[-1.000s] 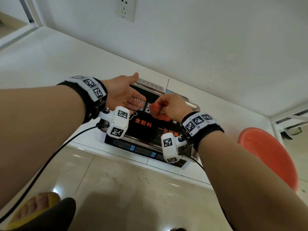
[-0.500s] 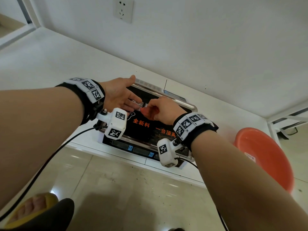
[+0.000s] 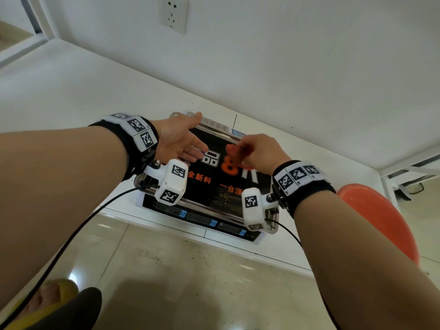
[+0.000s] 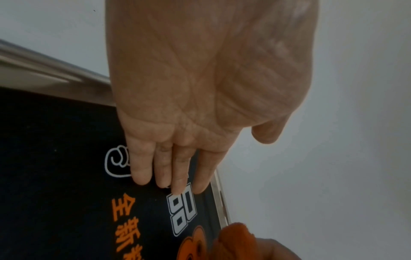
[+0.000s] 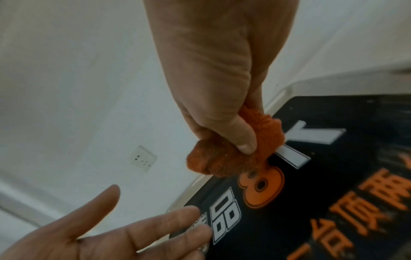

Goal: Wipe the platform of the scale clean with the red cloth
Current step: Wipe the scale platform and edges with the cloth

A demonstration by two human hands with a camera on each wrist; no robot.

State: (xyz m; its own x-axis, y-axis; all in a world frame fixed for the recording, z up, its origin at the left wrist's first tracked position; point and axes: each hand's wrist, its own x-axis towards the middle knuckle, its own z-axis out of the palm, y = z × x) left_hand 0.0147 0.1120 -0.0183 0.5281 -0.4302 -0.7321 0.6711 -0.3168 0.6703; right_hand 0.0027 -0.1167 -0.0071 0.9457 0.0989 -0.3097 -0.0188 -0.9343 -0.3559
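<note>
The scale (image 3: pixel 207 210) sits on a low white ledge, its black platform (image 3: pixel 214 184) printed with orange and white characters inside a metal rim. My right hand (image 3: pixel 252 151) grips the bunched red cloth (image 5: pixel 224 158) over the platform's far middle, the thumb pressed into the wad. The red cloth (image 4: pixel 235 235) also pokes into the left wrist view at the bottom. My left hand (image 3: pixel 181 141) hovers open, palm up, over the platform's far left part, its fingers (image 4: pixel 173 168) straight and together, a short gap from the cloth.
An orange plastic basin (image 3: pixel 381 222) stands on the floor to the right of the scale. A white wall with a socket (image 3: pixel 172 14) rises behind the ledge (image 3: pixel 71 91). Glossy floor tiles (image 3: pixel 190 282) lie in front, with my foot in a yellow slipper (image 3: pixel 47 296) at lower left.
My right hand with the cloth moved left toward the left hand, then drew back right and rose a little. The left hand stayed open over the platform's left side.
</note>
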